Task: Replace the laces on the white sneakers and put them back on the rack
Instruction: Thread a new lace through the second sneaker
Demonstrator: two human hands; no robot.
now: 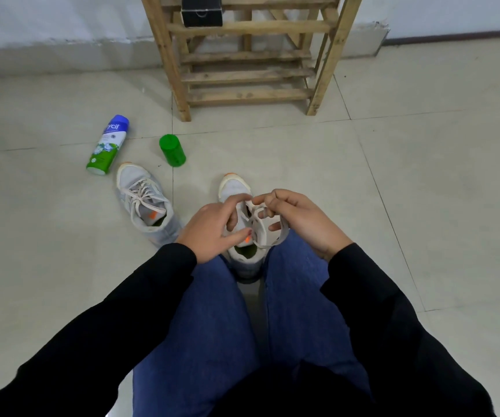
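right grip (300,219) pinches lace (269,240), left grip (209,231) holds sneaker (233,188) between legs (297,296).

A spray can (107,145) lies near a green cap (172,150).

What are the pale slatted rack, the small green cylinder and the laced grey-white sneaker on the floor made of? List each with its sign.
Pale slatted rack: bare, unfinished wood; grain and knots show.
Small green cylinder: likely plastic; smooth, uniform colour, slight sheen.
Laced grey-white sneaker: seemingly woven mesh fabric, matte; flat textile laces.
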